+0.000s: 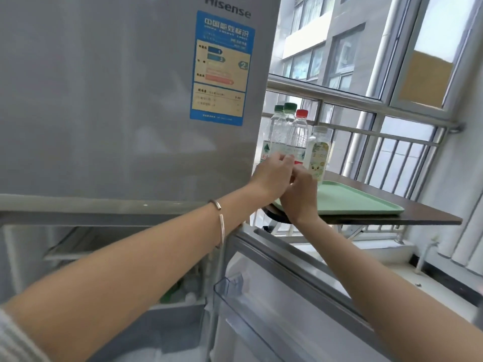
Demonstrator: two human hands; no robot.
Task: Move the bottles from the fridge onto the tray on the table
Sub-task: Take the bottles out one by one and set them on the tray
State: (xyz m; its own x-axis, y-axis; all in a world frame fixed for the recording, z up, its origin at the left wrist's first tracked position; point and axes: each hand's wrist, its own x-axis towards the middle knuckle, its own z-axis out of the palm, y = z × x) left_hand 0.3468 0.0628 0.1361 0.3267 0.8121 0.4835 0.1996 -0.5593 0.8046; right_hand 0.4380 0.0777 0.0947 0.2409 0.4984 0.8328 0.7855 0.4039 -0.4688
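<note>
The bases of upright water bottles [287, 131] on the green tray [360, 202] are gripped by the left hand [271, 176] and right hand [300, 197].

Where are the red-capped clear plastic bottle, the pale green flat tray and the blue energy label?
red-capped clear plastic bottle [299, 131]: head view, clear body.
pale green flat tray [355, 199]: head view, bare floor.
blue energy label [219, 66]: head view, middle.

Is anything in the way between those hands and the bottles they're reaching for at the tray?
Nothing visible is. Both the left hand and right hand are already at the bases of the bottles, which stand clustered at the near-left end of the green tray. The rest of the tray is bare.
</note>
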